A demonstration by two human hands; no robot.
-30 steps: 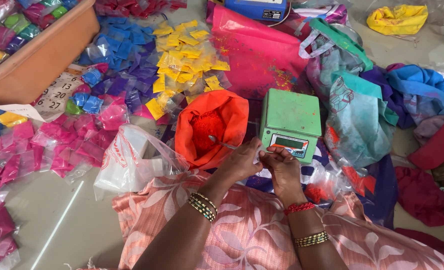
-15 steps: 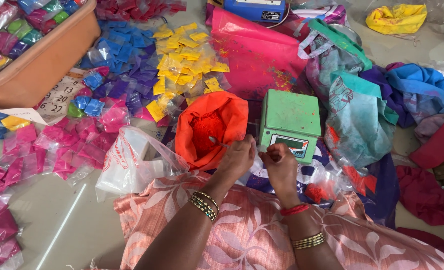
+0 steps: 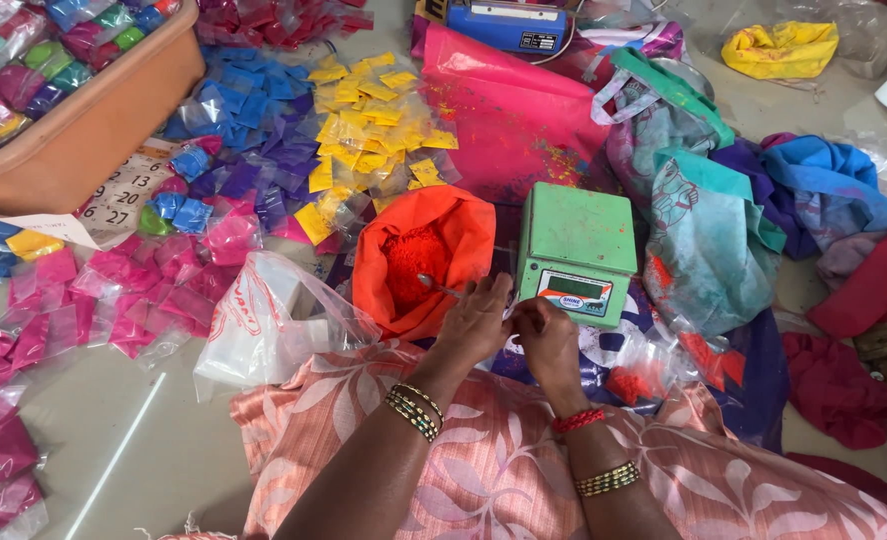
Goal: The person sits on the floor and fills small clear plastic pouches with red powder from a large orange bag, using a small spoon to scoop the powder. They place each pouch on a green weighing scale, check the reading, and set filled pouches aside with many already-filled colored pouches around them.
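Two hands: left hand (image 3: 476,325) pinching one spoon (image 3: 436,286), right hand (image 3: 547,335) grip unclear

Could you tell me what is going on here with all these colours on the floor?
A person sits on the floor. The left hand holds a small spoon over an orange bag of orange powder, and the right hand meets it in front of a green scale, pinching something too small to make out. Small packets of yellow, blue and pink powder lie around.
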